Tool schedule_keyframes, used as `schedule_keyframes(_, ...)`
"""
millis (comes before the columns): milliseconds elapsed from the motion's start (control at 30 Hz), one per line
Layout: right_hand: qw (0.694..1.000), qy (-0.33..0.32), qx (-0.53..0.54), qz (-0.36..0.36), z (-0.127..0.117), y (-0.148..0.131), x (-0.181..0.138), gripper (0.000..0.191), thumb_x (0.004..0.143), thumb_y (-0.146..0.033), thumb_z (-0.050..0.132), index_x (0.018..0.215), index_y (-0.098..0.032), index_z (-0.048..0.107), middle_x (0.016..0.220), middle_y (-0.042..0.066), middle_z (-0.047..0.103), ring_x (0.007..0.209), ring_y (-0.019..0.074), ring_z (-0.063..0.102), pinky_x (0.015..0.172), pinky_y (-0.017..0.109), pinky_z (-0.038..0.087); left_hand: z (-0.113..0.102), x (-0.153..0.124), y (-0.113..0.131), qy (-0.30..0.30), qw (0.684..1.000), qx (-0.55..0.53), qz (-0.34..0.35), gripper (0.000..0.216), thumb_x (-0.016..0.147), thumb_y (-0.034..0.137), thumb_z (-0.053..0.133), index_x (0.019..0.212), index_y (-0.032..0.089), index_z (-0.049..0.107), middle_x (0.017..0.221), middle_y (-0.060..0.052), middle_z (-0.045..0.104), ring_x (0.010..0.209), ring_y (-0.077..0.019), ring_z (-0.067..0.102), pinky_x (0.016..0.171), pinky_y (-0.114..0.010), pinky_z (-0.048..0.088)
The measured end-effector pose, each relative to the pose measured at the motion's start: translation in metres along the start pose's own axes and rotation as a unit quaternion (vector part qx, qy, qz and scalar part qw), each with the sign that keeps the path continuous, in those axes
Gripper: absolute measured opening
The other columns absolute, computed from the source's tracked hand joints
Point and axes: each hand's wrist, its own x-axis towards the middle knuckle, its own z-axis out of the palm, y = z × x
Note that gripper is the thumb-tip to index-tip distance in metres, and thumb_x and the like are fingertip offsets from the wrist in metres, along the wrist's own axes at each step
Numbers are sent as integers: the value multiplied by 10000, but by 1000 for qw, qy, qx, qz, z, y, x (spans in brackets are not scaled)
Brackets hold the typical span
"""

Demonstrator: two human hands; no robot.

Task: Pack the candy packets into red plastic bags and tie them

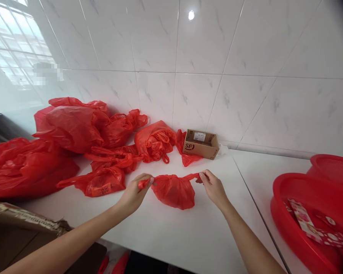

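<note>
One filled red plastic bag (173, 195) at centre of the white desk (211, 236), its handles drawn apart sideways. Left hand (135, 193) closed on one handle, a twist of red film showing at the fist; right hand (213, 187) pinching the other between thumb and fingers. Behind: small open carton (201, 149) marked "SF". Left: further red bags (74, 125), bunched. Right: red basin (282, 224) containing printed packets (301, 215).
</note>
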Motion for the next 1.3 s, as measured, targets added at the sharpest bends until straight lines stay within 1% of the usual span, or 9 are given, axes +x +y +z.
schedule_keyframes(67,999,41,-18,8,23,-10,-4,339,925,-561,372,964,-255,509,931,18,692,842,188,651,734,293,447,18,15,4,59,998,29,15,381,973,456,285,854,217,557,1118,-56,621,1031,-173,577,915,-296,444)
schedule_keyframes(133,996,59,-65,7,48,-18,-8,370,914,-585,376,1041,-252,476,963,36,682,829,204,645,699,295,440,38,31,4,77,995,58,0,387,981,460,223,859,225,506,1099,-51,616,987,-162,585,857,-285,454)
schedule_keyframes(267,983,67,-166,-31,76,-15,-8,338,964,-507,291,1042,-221,454,909,50,678,810,210,637,658,277,402,70,54,-7,58,989,120,-55,352,980,436,215,858,238,479,781,-14,633,689,-177,587,624,-291,409)
schedule_keyframes(400,978,61,-200,-21,66,-1,8,293,980,-454,274,994,-236,470,795,7,662,702,181,612,590,250,336,77,64,-22,24,978,187,-85,199,946,338,345,942,261,529,718,-5,638,658,-196,593,595,-286,354)
schedule_keyframes(533,973,44,-225,15,52,13,30,233,954,-426,352,932,-245,497,690,-12,619,625,172,562,546,240,279,79,73,-27,-16,967,232,-106,169,912,266,432,1000,263,577,758,-16,652,707,-204,611,621,-301,399)
schedule_keyframes(700,969,34,-242,34,55,26,42,219,948,-400,352,908,-249,506,712,-18,630,602,152,530,533,234,251,87,92,-27,-42,956,257,-135,260,931,367,509,1065,167,608,940,-46,653,812,-165,623,753,-362,514)
schedule_keyframes(867,967,43,-249,31,58,30,43,256,959,-423,322,937,-254,514,690,-26,620,594,148,519,534,237,233,90,104,-30,-58,953,251,-162,291,918,367,548,1119,165,606,1095,-76,638,923,-181,629,813,-391,533)
schedule_keyframes(1100,971,58,-229,42,50,35,43,346,955,-495,294,896,-253,535,608,-34,577,536,148,472,548,244,236,85,94,-31,-41,965,194,-173,327,940,437,458,1020,185,650,956,-62,684,883,-196,640,803,-390,502)
schedule_keyframes(1300,981,57,-177,54,39,41,43,395,930,-557,308,853,-260,557,666,-26,624,605,155,531,566,253,285,82,73,-40,-12,975,108,-192,459,927,523,347,933,248,714,910,-66,740,843,-226,675,667,-290,465)
